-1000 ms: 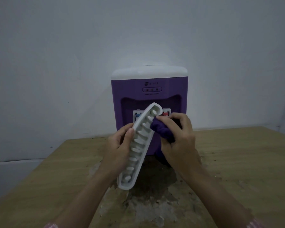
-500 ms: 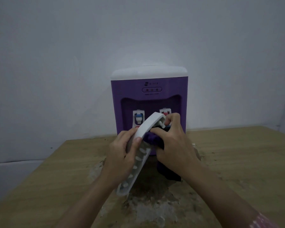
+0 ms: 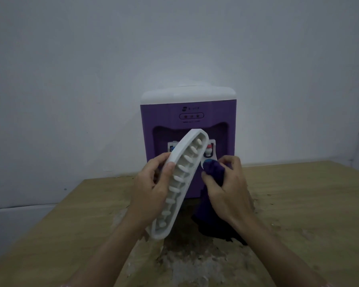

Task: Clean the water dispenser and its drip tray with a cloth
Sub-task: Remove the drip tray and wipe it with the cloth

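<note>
Tray (image 3: 180,183): white, slotted, held off the table and tilted, upper end in front of the dispenser's (image 3: 188,112) tap recess, lower end near the table (image 3: 298,193). Left hand (image 3: 151,187) grips its left rim, thumb over the edge, fingers curled behind. Cloth (image 3: 215,172): dark purple, bunched in the right hand (image 3: 230,189), fingers clamped round it, just beside the tray's right rim; contact unclear. Loose end hangs to the table. Dispenser: purple, white top, against a grey wall (image 3: 174,48). Tabletop worn, stained in front.
</note>
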